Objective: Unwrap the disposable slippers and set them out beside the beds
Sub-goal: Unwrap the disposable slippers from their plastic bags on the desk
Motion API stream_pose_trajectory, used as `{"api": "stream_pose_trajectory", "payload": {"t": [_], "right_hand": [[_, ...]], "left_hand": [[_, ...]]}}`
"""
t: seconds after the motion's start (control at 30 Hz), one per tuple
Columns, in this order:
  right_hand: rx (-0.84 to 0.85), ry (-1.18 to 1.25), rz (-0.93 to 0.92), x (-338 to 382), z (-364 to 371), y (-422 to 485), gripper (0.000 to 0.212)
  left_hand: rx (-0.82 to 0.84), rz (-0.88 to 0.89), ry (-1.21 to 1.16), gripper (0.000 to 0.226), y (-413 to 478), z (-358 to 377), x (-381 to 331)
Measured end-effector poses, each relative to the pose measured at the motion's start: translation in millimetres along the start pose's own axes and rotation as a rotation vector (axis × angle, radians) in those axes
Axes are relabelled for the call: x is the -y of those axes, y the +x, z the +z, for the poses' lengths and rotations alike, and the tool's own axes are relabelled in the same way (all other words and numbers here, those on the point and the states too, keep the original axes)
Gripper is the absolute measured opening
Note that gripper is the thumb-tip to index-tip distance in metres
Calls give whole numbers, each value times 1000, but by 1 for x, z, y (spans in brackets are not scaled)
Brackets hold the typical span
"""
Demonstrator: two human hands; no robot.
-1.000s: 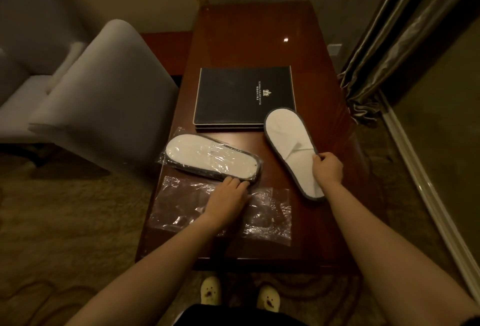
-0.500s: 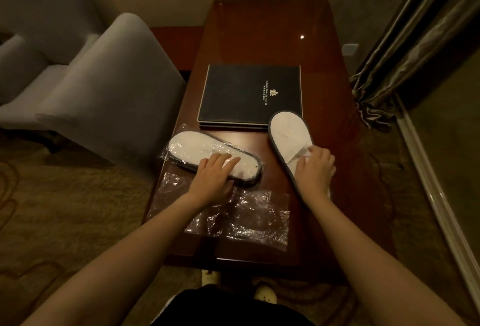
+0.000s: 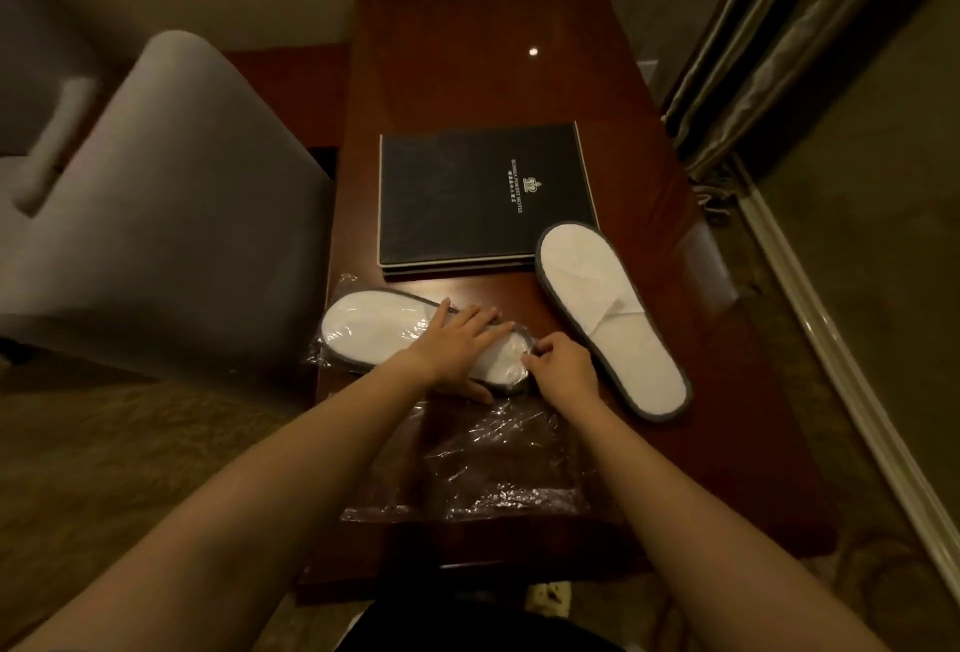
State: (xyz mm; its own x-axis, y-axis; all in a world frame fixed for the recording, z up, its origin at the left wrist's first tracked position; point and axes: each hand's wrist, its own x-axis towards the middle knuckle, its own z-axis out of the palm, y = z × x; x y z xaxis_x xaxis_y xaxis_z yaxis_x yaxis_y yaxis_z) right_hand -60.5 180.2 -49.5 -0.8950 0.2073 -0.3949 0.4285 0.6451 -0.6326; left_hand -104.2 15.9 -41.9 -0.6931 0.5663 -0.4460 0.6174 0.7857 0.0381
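Note:
A white slipper still in clear plastic wrap, the wrapped slipper (image 3: pixel 363 334), lies near the table's left edge. My left hand (image 3: pixel 457 344) rests flat across its right half, fingers spread, thumb under its near edge. My right hand (image 3: pixel 563 368) pinches the wrap at the slipper's right tip. An unwrapped slipper (image 3: pixel 608 308), white with a grey rim, lies free on the table to the right, touched by neither hand. An empty plastic wrapper (image 3: pixel 493 464) lies flat on the table under my forearms.
A black hotel folder (image 3: pixel 478 194) lies on the dark wooden table (image 3: pixel 467 53) behind the slippers. A grey upholstered chair (image 3: pixel 171 214) stands close to the table's left side. Curtains (image 3: pixel 779 43) hang at the right. Carpet covers the floor.
My right hand left the unwrapped slipper and moved left to the tip of the wrapped one. My left hand slid up from the empty wrapper onto the wrapped slipper.

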Motion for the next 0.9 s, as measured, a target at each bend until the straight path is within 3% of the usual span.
{"api": "stream_pose_trajectory", "payload": {"t": [0.23, 0.37, 0.7, 0.9], "right_hand": [[-195, 83, 83, 10, 11, -10, 10], [-277, 105, 87, 17, 13, -15, 11], [-430, 209, 13, 39, -6, -21, 13], [-442, 359, 113, 48, -17, -16, 13]], "left_hand": [[-127, 95, 76, 102, 0, 12, 7], [-160, 116, 83, 106, -5, 13, 13], [-413, 146, 81, 100, -24, -16, 21], [-495, 186, 19, 99, -40, -38, 21]]}}
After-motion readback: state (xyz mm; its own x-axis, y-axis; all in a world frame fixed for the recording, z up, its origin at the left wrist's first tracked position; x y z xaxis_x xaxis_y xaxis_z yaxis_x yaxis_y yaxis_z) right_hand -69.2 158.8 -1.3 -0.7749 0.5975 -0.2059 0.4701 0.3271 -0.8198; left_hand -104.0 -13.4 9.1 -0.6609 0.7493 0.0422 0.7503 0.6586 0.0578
